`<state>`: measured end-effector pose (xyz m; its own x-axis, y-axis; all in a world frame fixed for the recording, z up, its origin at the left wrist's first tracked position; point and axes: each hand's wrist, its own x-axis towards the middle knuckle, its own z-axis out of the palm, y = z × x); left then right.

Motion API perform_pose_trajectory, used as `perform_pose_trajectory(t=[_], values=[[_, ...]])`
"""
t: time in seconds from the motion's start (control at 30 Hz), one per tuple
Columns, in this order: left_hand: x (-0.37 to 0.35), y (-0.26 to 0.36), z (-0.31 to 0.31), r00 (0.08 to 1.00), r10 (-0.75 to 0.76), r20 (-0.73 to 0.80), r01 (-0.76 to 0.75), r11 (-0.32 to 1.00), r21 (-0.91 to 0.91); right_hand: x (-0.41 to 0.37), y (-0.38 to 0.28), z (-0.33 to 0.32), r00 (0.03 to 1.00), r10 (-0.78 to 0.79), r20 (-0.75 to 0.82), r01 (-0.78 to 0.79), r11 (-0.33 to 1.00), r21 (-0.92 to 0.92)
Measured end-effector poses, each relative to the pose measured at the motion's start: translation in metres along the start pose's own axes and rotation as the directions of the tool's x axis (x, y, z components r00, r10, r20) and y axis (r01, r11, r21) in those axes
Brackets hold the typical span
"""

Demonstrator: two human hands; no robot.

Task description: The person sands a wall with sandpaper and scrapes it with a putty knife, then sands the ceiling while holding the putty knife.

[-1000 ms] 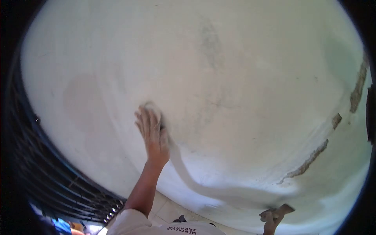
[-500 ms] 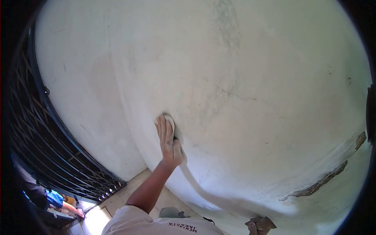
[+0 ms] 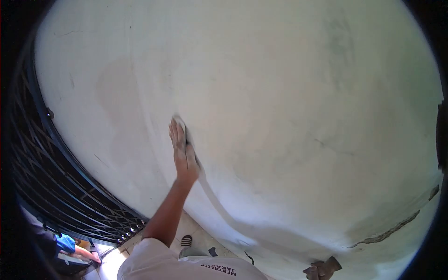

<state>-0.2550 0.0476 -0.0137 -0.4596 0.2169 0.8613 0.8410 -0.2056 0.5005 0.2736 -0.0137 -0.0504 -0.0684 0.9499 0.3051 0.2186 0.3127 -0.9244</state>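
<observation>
My left hand (image 3: 182, 149) lies flat against the off-white wall (image 3: 261, 93), its fingers together and pointing up. Under the fingers it presses a pale, curved-edged sheet of sandpaper (image 3: 181, 122), mostly covered by the hand. Pale dust coats the fingers. Low at the right, my right hand (image 3: 315, 272) is closed round a flat brown piece (image 3: 332, 264), whose kind I cannot make out. Grey smudges and a thin crack mark the wall to the right of my left hand.
A dark folding metal gate (image 3: 70, 177) runs along the left. A long break in the plaster (image 3: 387, 232) shows at lower right. Below are floor tiles (image 3: 200, 228) and my striped sandal (image 3: 186, 241). Another person's leg (image 3: 86, 254) shows beyond the gate.
My left hand has slid up and to the left over the wall with the sandpaper. The view has shifted, and my right hand sits slightly farther right, still holding the brown piece.
</observation>
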Motion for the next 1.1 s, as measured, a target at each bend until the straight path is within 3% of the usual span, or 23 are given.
perform_pose_trajectory(t=[0.07,0.1,0.2,0.23,0.47,0.6,0.63,0.67,0.7,0.73,0.87,0.93,0.97,1.0,1.1], values=[[0.048,-0.008,-0.011,1.000,0.022,0.005,-0.022,1.000,-0.007,0.002,0.001,0.008,0.993,-0.091,-0.078,0.092,0.996,0.014],[0.068,-0.011,-0.015,0.999,0.048,0.007,-0.048,0.998,-0.028,0.007,-0.008,0.007,0.996,-0.091,0.022,0.091,0.996,-0.024],[0.121,-0.016,-0.025,0.993,0.114,0.013,-0.112,0.991,-0.074,0.003,-0.004,0.014,0.987,-0.013,-0.159,0.018,0.999,0.030],[0.132,-0.018,-0.027,0.991,0.135,0.014,-0.133,0.987,-0.087,0.005,0.001,0.024,0.946,-0.089,-0.311,0.107,0.993,0.044],[0.105,-0.045,-0.019,0.949,0.314,0.021,-0.313,0.949,-0.019,0.004,0.028,0.029,0.821,0.130,-0.556,-0.032,0.983,0.181],[0.029,-0.085,-0.015,0.958,0.259,0.119,-0.255,0.966,-0.049,0.006,0.012,0.091,0.874,-0.052,-0.483,0.127,0.984,0.124],[-0.001,-0.101,-0.014,0.953,0.264,0.146,-0.256,0.964,-0.066,0.003,0.020,0.099,0.908,-0.003,-0.420,0.076,0.984,0.159],[-0.019,-0.117,-0.014,0.948,0.268,0.173,-0.258,0.963,-0.083,0.010,0.023,0.115,0.924,-0.171,-0.341,0.196,0.980,0.041],[-0.017,-0.132,-0.017,0.915,0.340,0.217,-0.329,0.940,-0.085,0.010,0.026,0.123,0.951,-0.086,-0.296,0.133,0.981,0.141],[-0.007,-0.144,-0.026,0.875,0.409,0.259,-0.400,0.912,-0.090,0.012,0.024,0.134,0.970,-0.007,-0.242,0.066,0.969,0.238],[0.078,-0.169,-0.045,0.787,0.554,0.271,-0.541,0.831,-0.128,0.015,0.004,0.155,0.937,0.020,-0.349,0.024,0.992,0.120],[0.118,-0.178,-0.041,0.896,0.267,0.356,-0.177,0.948,-0.264,0.019,0.002,0.152,0.945,-0.003,-0.327,0.033,0.996,0.088],[0.150,-0.163,-0.043,0.899,0.359,0.249,-0.319,0.929,-0.187,0.019,0.004,0.145,0.965,-0.012,-0.260,0.032,0.997,0.074],[0.175,-0.141,-0.048,0.879,0.456,0.143,-0.447,0.890,-0.093,0.017,0.007,0.144,0.954,-0.013,-0.300,0.040,0.996,0.083],[0.179,-0.119,-0.045,0.936,0.329,0.124,-0.320,0.944,-0.084,0.025,0.006,0.151,0.914,-0.023,-0.405,0.071,0.992,0.105]])
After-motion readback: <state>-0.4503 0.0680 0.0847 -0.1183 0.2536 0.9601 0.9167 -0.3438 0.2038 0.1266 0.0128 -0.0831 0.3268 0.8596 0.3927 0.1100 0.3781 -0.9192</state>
